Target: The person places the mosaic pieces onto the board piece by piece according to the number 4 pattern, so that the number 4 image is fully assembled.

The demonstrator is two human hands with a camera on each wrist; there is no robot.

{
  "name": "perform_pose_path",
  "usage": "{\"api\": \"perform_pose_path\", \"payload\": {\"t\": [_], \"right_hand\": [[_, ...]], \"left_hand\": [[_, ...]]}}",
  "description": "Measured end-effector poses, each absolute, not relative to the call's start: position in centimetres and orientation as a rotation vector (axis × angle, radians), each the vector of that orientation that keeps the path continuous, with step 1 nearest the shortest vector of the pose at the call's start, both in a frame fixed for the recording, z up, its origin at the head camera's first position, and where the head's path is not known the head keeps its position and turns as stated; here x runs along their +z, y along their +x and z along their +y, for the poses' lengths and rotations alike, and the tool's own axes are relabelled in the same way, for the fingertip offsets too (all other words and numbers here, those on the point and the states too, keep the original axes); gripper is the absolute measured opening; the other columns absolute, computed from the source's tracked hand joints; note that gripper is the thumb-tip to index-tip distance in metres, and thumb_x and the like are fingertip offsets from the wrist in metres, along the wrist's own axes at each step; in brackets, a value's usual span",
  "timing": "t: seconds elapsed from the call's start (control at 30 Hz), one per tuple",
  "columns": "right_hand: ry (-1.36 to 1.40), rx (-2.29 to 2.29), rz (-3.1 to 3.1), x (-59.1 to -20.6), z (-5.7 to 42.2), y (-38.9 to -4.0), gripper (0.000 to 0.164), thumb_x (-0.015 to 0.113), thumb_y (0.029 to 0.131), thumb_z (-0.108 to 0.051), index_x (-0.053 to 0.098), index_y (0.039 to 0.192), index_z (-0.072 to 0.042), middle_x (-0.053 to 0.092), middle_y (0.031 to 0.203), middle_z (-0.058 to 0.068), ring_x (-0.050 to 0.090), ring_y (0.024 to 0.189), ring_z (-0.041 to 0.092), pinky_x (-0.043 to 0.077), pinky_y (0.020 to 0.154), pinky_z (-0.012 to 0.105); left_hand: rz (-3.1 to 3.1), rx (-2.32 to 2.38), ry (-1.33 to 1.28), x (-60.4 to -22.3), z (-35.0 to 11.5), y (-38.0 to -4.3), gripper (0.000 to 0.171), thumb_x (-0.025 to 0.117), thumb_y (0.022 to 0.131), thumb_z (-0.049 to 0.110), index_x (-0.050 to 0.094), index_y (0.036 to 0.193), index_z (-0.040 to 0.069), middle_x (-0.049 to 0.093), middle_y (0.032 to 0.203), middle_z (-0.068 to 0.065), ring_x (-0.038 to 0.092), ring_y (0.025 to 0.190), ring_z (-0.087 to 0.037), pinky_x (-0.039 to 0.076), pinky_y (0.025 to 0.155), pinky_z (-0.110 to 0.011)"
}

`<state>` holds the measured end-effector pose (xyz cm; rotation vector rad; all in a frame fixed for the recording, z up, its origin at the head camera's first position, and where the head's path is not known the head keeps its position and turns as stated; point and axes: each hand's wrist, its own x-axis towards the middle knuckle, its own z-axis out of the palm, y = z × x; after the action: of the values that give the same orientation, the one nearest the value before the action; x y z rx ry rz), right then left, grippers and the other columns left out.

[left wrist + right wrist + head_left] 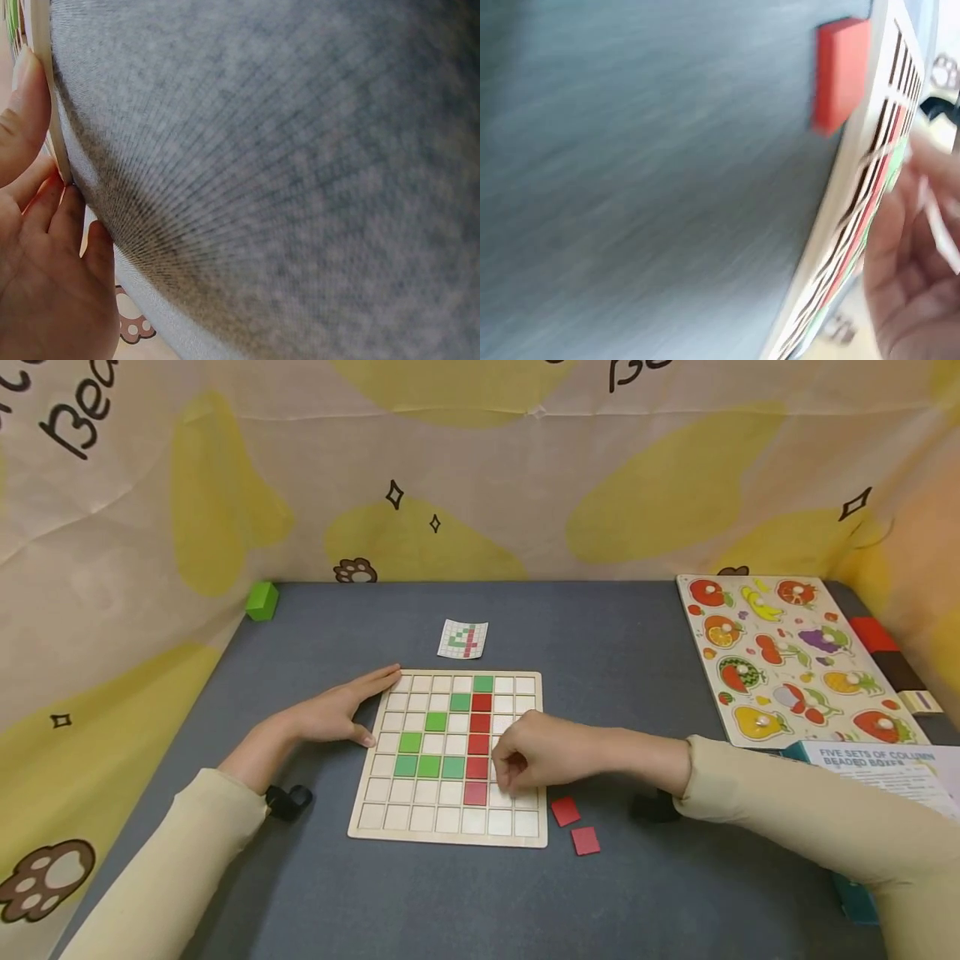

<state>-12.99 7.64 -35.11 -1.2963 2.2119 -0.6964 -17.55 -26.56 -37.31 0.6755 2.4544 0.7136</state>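
A square wooden grid board (448, 841) lies on the table, with green tiles (429, 766) and a column of red tiles (477, 744) in its cells. My left hand (330, 710) rests along the board's left edge, thumb and fingertips touching the rim, fingers fairly straight. Over the board's right part, just right of the red column, my right hand (543, 752) is curled with its fingertips low. In the blurred right wrist view it pinches a thin pale piece (939, 232). Two loose red tiles (566, 811) lie beside the board's lower right corner.
A small pattern card (462, 639) lies behind the board. A green block (262, 601) stands at the back left corner. To the right are a fruit puzzle board (802, 664) and a teal printed box (885, 764), partly behind my right sleeve.
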Motion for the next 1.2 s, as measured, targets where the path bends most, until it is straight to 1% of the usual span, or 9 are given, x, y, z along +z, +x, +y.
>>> {"api": "perform_pose_path", "payload": {"t": [0.07, 0.2, 0.3, 0.4, 0.5, 0.63, 0.8, 1.0, 1.2], "right_hand": [[-1.284, -0.702, 2.113, -35.1, 9.3, -13.3, 0.013, 0.076, 0.080, -0.006, 0.075, 0.082, -0.019, 0.065, 0.074, -0.007, 0.051, 0.064, -0.002, 0.046, 0.062, 0.017], [-1.227, -0.666, 1.977, -35.2, 12.1, -13.7, 0.028, 0.077, 0.078, -0.001, 0.078, 0.093, -0.025, 0.066, 0.088, -0.003, 0.056, 0.072, 0.001, 0.051, 0.067, 0.019], [-1.232, -0.632, 1.924, -35.4, 13.1, -13.8, 0.039, 0.075, 0.078, 0.004, 0.079, 0.099, -0.028, 0.065, 0.094, -0.003, 0.055, 0.075, 0.003, 0.050, 0.067, 0.019], [-1.248, -0.604, 1.904, -35.7, 13.3, -13.7, 0.040, 0.076, 0.077, 0.003, 0.079, 0.101, -0.029, 0.065, 0.095, -0.005, 0.053, 0.072, 0.002, 0.048, 0.064, 0.018], [-1.244, -0.564, 1.930, -35.9, 13.2, -13.5, 0.035, 0.080, 0.076, -0.004, 0.078, 0.099, -0.031, 0.064, 0.093, -0.008, 0.051, 0.071, 0.001, 0.046, 0.064, 0.017], [-1.256, -0.495, 1.991, -36.0, 13.0, -13.4, 0.028, 0.085, 0.073, -0.014, 0.074, 0.091, -0.032, 0.061, 0.089, -0.010, 0.052, 0.077, 0.001, 0.045, 0.068, 0.016], [-1.253, -0.482, 2.050, -36.0, 12.8, -13.4, 0.028, 0.088, 0.069, -0.016, 0.066, 0.081, -0.026, 0.059, 0.082, -0.011, 0.052, 0.073, 0.002, 0.045, 0.065, 0.017], [-1.170, -0.646, 2.112, -35.4, 11.9, -13.5, 0.025, 0.087, 0.071, -0.018, 0.062, 0.074, -0.021, 0.059, 0.067, -0.013, 0.052, 0.062, 0.000, 0.045, 0.060, 0.018], [-1.062, -0.898, 2.215, -35.0, 9.0, -12.5, 0.017, 0.084, 0.075, -0.018, 0.068, 0.077, -0.022, 0.064, 0.068, -0.011, 0.057, 0.062, 0.002, 0.047, 0.060, 0.019]], "left_hand": [[2.454, 0.711, 0.679, -37.3, -26.5, -17.5, 0.106, 0.078, 0.075, 0.009, 0.013, 0.159, 0.007, 0.005, 0.169, -0.014, 0.007, 0.155, -0.041, 0.019, 0.117, -0.060], [2.454, 0.713, 0.675, -37.3, -26.4, -17.5, 0.106, 0.078, 0.075, 0.010, 0.014, 0.159, 0.007, 0.005, 0.169, -0.014, 0.007, 0.155, -0.041, 0.019, 0.118, -0.061], [2.457, 0.710, 0.665, -37.2, -26.5, -17.4, 0.106, 0.078, 0.075, 0.009, 0.014, 0.159, 0.007, 0.005, 0.169, -0.014, 0.007, 0.155, -0.041, 0.019, 0.118, -0.061], [2.459, 0.708, 0.656, -37.2, -26.5, -17.4, 0.106, 0.078, 0.075, 0.008, 0.013, 0.159, 0.007, 0.005, 0.169, -0.014, 0.007, 0.155, -0.041, 0.019, 0.118, -0.061], [2.460, 0.709, 0.651, -37.3, -26.6, -17.4, 0.107, 0.078, 0.075, 0.008, 0.013, 0.160, 0.009, 0.006, 0.169, -0.013, 0.008, 0.155, -0.041, 0.019, 0.117, -0.061], [2.460, 0.708, 0.653, -37.4, -26.5, -17.4, 0.107, 0.078, 0.074, 0.008, 0.014, 0.160, 0.009, 0.006, 0.169, -0.012, 0.008, 0.155, -0.041, 0.019, 0.117, -0.061], [2.460, 0.709, 0.667, -37.3, -26.6, -17.5, 0.107, 0.078, 0.074, 0.009, 0.014, 0.159, 0.008, 0.006, 0.169, -0.013, 0.008, 0.155, -0.041, 0.019, 0.117, -0.061], [2.465, 0.704, 0.688, -37.4, -26.7, -17.5, 0.106, 0.079, 0.074, 0.010, 0.015, 0.159, 0.007, 0.007, 0.169, -0.014, 0.009, 0.155, -0.041, 0.020, 0.117, -0.060], [2.461, 0.705, 0.673, -37.4, -26.6, -17.5, 0.107, 0.078, 0.074, 0.009, 0.014, 0.159, 0.008, 0.006, 0.169, -0.012, 0.009, 0.155, -0.040, 0.020, 0.118, -0.060]]}}
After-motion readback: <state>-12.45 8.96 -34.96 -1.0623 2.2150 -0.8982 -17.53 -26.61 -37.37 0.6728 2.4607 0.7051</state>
